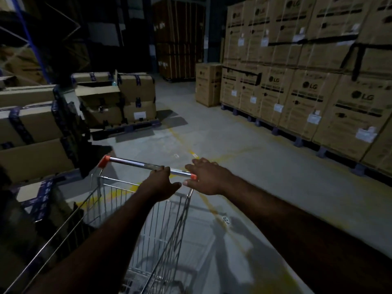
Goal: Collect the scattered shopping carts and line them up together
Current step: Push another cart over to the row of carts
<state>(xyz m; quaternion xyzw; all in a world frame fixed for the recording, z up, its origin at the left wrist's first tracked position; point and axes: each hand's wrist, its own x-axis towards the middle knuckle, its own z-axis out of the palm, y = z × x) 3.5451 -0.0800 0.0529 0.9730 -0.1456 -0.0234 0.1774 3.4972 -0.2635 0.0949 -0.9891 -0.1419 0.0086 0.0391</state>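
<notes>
One silver wire-mesh shopping cart (148,219) stands directly in front of the person, its basket running down and left toward the bottom edge of the view, on the grey concrete floor (244,166) of a dim warehouse aisle. Its chrome handle bar with orange end caps (135,163) lies across the middle of the view, tilted up toward the left.

The left hand (161,183) sits on the right half of that bar, its fingers (160,169) curled over the top and clenched around it. The right hand (206,177) lies at the bar's right end, over the orange cap; its fingers reach forward past the bar and look loose, so whether they actually grip the bar cannot be told.

As a judgement, the task is at an early or middle stage: one cart is in hand and apparently being steered, but no other cart and no row of carts appears anywhere in view, so gathering and lining up are not shown as done.

Faded yellow floor lines (191,151) cross ahead of the cart. On the left, low stacks of brown cardboard boxes with dark blue tape (31,124) crowd near the cart's side. On the right, well apart, a tall wall of large LG-printed cartons on pallets (307,71) lines the aisle.
</notes>
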